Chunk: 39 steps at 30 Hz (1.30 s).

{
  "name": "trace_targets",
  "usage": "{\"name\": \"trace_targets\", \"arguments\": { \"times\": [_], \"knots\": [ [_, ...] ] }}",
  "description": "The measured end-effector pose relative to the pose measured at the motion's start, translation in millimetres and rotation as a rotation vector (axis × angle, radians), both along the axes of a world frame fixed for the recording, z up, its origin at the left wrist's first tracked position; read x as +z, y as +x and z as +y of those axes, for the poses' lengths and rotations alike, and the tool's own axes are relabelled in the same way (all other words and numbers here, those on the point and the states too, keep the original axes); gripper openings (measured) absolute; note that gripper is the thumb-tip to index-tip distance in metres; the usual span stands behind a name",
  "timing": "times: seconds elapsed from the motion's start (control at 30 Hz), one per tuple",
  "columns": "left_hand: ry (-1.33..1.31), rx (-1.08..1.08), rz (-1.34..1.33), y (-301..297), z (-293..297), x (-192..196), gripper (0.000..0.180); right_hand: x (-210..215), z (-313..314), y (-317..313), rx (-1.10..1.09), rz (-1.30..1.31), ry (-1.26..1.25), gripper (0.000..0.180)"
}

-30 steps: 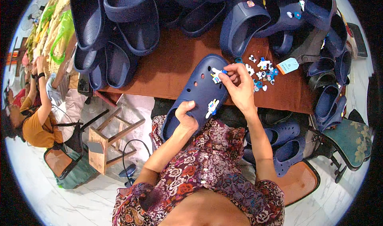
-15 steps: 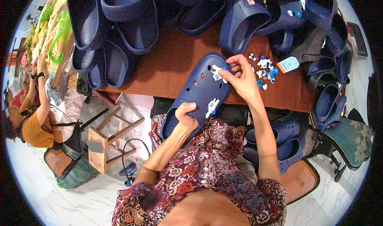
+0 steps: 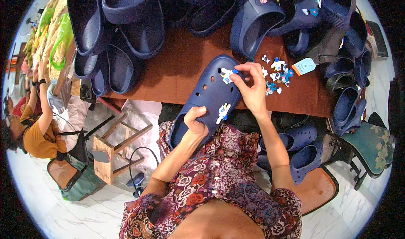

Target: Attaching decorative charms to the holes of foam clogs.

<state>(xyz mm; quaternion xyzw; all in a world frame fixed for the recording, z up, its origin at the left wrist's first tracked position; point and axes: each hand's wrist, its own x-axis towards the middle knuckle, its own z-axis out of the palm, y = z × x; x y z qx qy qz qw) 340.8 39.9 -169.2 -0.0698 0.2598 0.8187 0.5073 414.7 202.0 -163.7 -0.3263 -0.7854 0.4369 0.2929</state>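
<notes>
A navy clog [image 3: 206, 96] with round holes is tilted between me and the brown-covered table. My left hand [image 3: 195, 123] grips it near the heel opening, thumb on top, the other fingers hidden beneath. Close to the toe, my right hand [image 3: 252, 85] pinches the edge of a white, blue and yellow shoe charm [image 3: 229, 75], which lies against the clog's upper. A second charm [image 3: 223, 113] of similar colours sits on the clog's side, nearer my left hand. Several loose charms [image 3: 278, 73] lie in a small heap on the table, right of my right hand.
Many navy clogs [image 3: 141, 28] crowd the back of the brown tabletop [image 3: 181, 53]. A blue tag [image 3: 303, 66] lies by the charms. More clogs [image 3: 304, 158] are under the table. A wooden stool [image 3: 103, 161] and another person [image 3: 40, 131] are at left, a green chair [image 3: 367, 148] at right.
My right thumb has shifted from the middle of the charm to its right edge, so more of the charm shows. My left hand keeps its hold on the clog.
</notes>
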Motion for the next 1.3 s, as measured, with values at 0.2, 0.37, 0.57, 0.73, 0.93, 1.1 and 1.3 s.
{"name": "trace_targets", "arguments": {
  "times": [0.2,0.37,0.57,0.73,0.93,1.1,1.3],
  "knots": [
    [-0.042,-0.002,0.037,-2,1,10,0.079,0,-5,6,0.001,0.030,0.076,0.020],
    [-0.146,-0.017,0.078,-1,3,8,0.081,2,-6,6,-0.033,0.010,0.062,0.019],
    [-0.108,0.000,0.050,-2,-2,5,0.079,3,-12,12,0.004,0.019,0.182,0.022],
    [-0.210,0.036,0.073,-1,-1,10,0.071,-4,7,46,-0.186,0.079,0.153,0.017],
    [-0.258,0.070,0.045,-2,-2,17,0.056,-21,29,100,-0.356,-0.107,0.262,0.019],
    [-0.303,0.083,0.025,-3,-1,20,0.051,-17,17,109,-0.390,-0.230,0.085,0.017],
    [-0.284,0.081,0.041,-4,-5,13,0.051,-22,4,106,-0.255,-0.350,0.262,0.031]
  ]
}}
